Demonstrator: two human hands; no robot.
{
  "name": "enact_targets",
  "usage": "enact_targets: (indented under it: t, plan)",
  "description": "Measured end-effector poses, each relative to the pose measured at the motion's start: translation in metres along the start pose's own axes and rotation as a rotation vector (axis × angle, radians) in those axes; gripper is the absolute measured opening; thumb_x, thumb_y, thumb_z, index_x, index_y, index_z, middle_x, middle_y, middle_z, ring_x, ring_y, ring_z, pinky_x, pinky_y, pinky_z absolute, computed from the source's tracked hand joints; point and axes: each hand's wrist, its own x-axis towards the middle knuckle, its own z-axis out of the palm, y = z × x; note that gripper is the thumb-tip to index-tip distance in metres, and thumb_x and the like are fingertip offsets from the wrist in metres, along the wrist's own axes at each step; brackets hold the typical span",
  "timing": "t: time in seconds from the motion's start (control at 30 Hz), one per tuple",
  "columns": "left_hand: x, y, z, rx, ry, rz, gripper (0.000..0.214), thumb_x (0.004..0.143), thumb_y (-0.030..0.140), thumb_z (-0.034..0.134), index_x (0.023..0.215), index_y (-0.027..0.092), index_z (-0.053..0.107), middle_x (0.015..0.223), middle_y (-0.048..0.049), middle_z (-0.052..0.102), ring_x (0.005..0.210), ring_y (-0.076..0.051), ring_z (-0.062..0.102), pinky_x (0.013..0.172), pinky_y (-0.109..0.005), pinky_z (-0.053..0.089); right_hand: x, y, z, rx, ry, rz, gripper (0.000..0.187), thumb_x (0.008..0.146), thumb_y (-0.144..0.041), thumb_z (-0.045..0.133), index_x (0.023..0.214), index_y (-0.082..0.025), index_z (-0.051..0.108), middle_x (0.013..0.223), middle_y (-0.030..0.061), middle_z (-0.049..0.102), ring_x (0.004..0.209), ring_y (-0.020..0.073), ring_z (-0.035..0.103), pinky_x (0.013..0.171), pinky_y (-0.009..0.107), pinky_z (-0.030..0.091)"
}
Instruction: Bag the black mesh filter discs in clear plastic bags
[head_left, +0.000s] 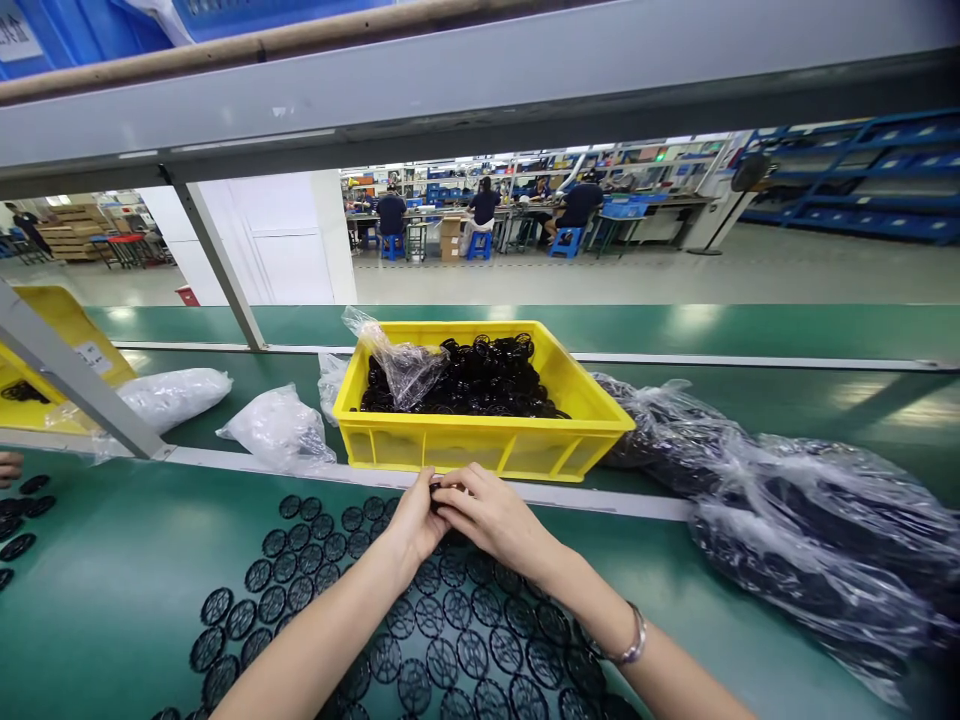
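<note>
The left hand (411, 522) and right hand (491, 515) meet above the near green tabletop (112, 600), their grip closed from both sides on a small black piece (436, 492). It is mostly hidden, so its long axis cannot be told. Dozens of flat black mesh discs (442, 662) lie under the forearms. Just ahead, a white rail (600, 503) runs before one yellow crate (480, 450) heaped with discs, a clear bag (405, 365) draped inside. Two white bags (277, 430) lie left of it, one large dark-filled bag (810, 560) right. A co-worker's hand (9, 467) enters at far left.
</note>
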Motion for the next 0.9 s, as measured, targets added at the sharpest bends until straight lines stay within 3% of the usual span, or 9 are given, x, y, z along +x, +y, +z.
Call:
enact_targets:
  t: [0.1,0.17,0.33,0.47,0.57,0.7,0.9]
  plan:
    - [0.0,-0.003,0.003,0.029,0.035,-0.021,0.03,0.101,0.023,0.044,0.074,0.014,0.055,0.062,-0.0021,0.059,0.046,-0.01,0.054,0.041,-0.019,0.04,-0.006,-0.001,-0.002,0.004,-0.003,-0.022,0.014,0.1,-0.02,0.051,0.101,-0.02,0.065,0.103,0.01,0.068,0.09,0.0235,0.058,0.08,0.04,0.05]
    - [0.0,-0.003,0.004,0.054,0.056,-0.023,0.034,0.102,0.025,0.041,0.073,0.014,0.055,0.06,-0.0024,0.059,0.046,-0.011,0.054,0.042,-0.02,0.042,-0.008,-0.002,-0.006,0.149,0.004,0.041,0.012,0.099,-0.025,0.053,0.099,-0.02,0.064,0.097,0.0081,0.068,0.088,0.0221,0.058,0.08,0.038,0.05]
    - [0.001,0.003,0.002,0.107,0.078,-0.035,0.034,0.104,0.03,0.04,0.079,0.013,0.055,0.06,-0.0037,0.06,0.048,-0.014,0.058,0.049,-0.026,0.052,-0.009,0.007,-0.02,0.7,0.075,0.508,0.021,0.096,-0.041,0.058,0.1,-0.021,0.062,0.087,0.0028,0.065,0.078,0.0167,0.06,0.07,0.029,0.05]
    - [0.0,0.012,-0.004,0.122,0.135,-0.008,0.029,0.103,0.03,0.043,0.081,0.015,0.052,0.057,-0.0005,0.057,0.046,-0.011,0.057,0.047,-0.021,0.05,-0.018,0.041,-0.008,0.743,0.008,0.715,0.041,0.094,-0.053,0.052,0.113,-0.018,0.063,0.093,0.0049,0.069,0.076,0.016,0.062,0.068,0.029,0.051]
    - [-0.002,0.019,-0.01,0.137,0.16,0.014,0.031,0.103,0.033,0.044,0.079,0.015,0.05,0.055,0.0004,0.055,0.044,-0.01,0.056,0.043,-0.018,0.047,-0.033,0.061,0.012,0.639,-0.067,0.739,0.036,0.087,-0.052,0.059,0.095,-0.018,0.068,0.082,0.0041,0.069,0.072,0.0176,0.062,0.068,0.031,0.05]
    - [-0.004,0.021,-0.014,0.171,0.149,0.015,0.038,0.103,0.039,0.043,0.075,0.014,0.053,0.054,-0.0012,0.055,0.045,-0.01,0.056,0.043,-0.018,0.048,-0.047,0.062,0.026,0.501,-0.048,0.725,0.024,0.079,-0.045,0.068,0.074,-0.022,0.067,0.078,0.004,0.066,0.079,0.0217,0.06,0.074,0.034,0.047]
    - [-0.002,0.005,0.0,0.25,0.045,0.023,0.042,0.097,0.047,0.054,0.073,0.013,0.056,0.058,-0.0016,0.057,0.048,-0.011,0.058,0.046,-0.02,0.051,-0.032,0.035,0.0,0.49,0.006,0.635,0.024,0.094,-0.043,0.053,0.093,-0.023,0.066,0.086,0.0035,0.065,0.079,0.0196,0.059,0.074,0.032,0.047]
